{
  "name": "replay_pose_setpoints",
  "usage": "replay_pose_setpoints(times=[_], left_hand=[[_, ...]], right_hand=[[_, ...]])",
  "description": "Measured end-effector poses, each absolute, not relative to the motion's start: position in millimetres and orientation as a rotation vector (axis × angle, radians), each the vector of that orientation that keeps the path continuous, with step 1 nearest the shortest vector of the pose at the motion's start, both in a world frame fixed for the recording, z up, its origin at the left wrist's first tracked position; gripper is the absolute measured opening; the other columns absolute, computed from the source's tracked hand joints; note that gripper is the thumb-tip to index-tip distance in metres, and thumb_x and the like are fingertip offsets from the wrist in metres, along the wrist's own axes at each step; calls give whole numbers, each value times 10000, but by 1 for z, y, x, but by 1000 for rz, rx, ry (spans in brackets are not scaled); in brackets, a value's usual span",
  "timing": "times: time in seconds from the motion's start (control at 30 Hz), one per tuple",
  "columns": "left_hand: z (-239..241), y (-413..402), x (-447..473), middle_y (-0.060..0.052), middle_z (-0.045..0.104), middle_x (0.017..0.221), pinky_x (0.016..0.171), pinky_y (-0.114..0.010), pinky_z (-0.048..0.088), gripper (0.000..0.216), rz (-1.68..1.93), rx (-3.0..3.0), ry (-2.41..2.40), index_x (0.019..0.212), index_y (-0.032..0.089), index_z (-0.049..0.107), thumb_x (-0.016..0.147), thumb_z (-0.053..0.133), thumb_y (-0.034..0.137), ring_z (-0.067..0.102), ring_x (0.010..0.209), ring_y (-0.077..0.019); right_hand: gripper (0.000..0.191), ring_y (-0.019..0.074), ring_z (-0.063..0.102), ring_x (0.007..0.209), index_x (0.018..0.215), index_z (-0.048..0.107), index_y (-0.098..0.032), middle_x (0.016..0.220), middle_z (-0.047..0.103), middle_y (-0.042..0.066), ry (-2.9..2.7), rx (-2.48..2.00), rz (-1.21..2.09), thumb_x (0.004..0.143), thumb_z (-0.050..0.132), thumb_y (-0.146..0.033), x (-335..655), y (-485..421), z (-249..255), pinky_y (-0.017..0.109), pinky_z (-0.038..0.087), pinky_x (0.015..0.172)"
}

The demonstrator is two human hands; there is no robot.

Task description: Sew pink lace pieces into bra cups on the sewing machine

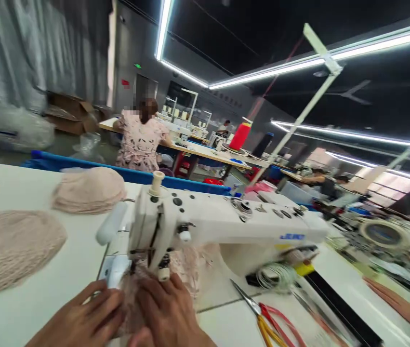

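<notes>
— Any lettering you can actually read here?

— Only one bit: a blue brand mark on the front of the white sewing machine (pixel 226 226), low on its arm toward the right end. It looks like "JUKI", though blur smears the letters.

— What about the far wall?

— A small green lit sign (pixel 138 65) above the doorway and a red sign (pixel 125 83) beside it, both too small and blurred to read.

— Labels on the tape roll (pixel 384 234)?

— Nothing legible.
</notes>
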State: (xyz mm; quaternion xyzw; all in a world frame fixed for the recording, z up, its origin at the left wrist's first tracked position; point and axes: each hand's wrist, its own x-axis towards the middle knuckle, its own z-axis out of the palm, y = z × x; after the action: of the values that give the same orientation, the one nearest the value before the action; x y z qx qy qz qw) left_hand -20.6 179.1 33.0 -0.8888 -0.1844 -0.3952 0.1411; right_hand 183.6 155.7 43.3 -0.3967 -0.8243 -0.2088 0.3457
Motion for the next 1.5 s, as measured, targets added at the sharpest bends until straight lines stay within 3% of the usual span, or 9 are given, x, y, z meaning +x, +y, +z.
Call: replay_pose_setpoints(times=[0.2, 0.33, 0.47, 0.63, 0.77, 0.9, 1.07, 1.17, 1.5], left_hand=[[47, 194, -14, -13, 639, 842, 1004, -312, 321, 423, -1105, -2568, -559, 885, 212, 667, 1078, 293, 251, 559, 876, -168], [44, 207, -9, -3, 638, 853, 1041, -311, 273, 309, -1064, -2588, -565, 906, 192, 654, 1036, 374, 191, 572, 838, -149], [36, 214, -8, 8, 657, 889, 1080, -297, 255, 243, -1232, -2580, -613, 907, 191, 640, 986, 422, 118, 591, 808, -124], [28, 214, -12, 1, 672, 927, 1143, -301, 200, 184, -1048, -2564, -606, 932, 195, 658, 973, 490, 132, 597, 893, -136], [12, 211, -11, -2, 661, 954, 1112, -347, 302, 153, -1037, -2470, -678, 943, 222, 674, 921, 559, 124, 600, 941, -177], [5, 207, -8, -2, 658, 975, 1081, -363, 368, 119, -1033, -2455, -716, 948, 238, 680, 896, 610, 156, 598, 953, -195], [20, 208, -10, -23, 660, 953, 1182, -333, 205, 230, -1108, -2550, -598, 896, 201, 665, 979, 467, 119, 584, 997, -138], [20, 211, -11, -29, 661, 966, 1186, -346, 205, 182, -1128, -2565, -584, 901, 202, 668, 978, 511, 152, 569, 1040, -151], [32, 204, -13, -47, 702, 954, 1171, -341, 155, 249, -981, -2516, -600, 923, 198, 706, 967, 464, 159, 560, 1025, -175]], right_hand=[[767, 216, 621, 663, 996, 647, -164, 831, 698, 77, -2107, -936, -567, 926, 188, -774, 188, 170, 38, 349, 437, 647], [802, 244, 651, 804, 1164, 640, -154, 906, 705, 114, -2089, -984, -616, 902, 236, -795, 188, 176, 46, 378, 485, 790], [769, 227, 648, 830, 1125, 665, -229, 911, 711, 76, -2021, -1029, -556, 936, 127, -745, 187, 180, 53, 339, 501, 789], [617, 245, 641, 827, 1093, 656, -225, 946, 705, 85, -2151, -1036, -590, 888, 414, -754, 191, 179, 43, 363, 527, 787], [154, 183, 645, 738, 871, 654, -219, 841, 682, 52, -2170, -946, -631, 940, 563, -322, 186, 173, 19, 301, 520, 698], [263, 108, 515, 475, 664, 542, -193, 586, 566, -32, -1997, -820, -555, 900, 487, -91, 175, 167, 10, 260, 401, 512], [317, 128, 481, 480, 663, 555, -200, 587, 571, -25, -1964, -819, -614, 923, 432, -68, 167, 166, 27, 286, 283, 447], [335, 127, 470, 475, 659, 561, -194, 588, 580, -24, -1943, -834, -649, 934, 429, -58, 167, 166, 34, 299, 249, 434], [339, 157, 584, 575, 810, 593, -193, 762, 653, 30, -2117, -935, -640, 1037, 410, -368, 184, 171, 23, 281, 379, 537]])
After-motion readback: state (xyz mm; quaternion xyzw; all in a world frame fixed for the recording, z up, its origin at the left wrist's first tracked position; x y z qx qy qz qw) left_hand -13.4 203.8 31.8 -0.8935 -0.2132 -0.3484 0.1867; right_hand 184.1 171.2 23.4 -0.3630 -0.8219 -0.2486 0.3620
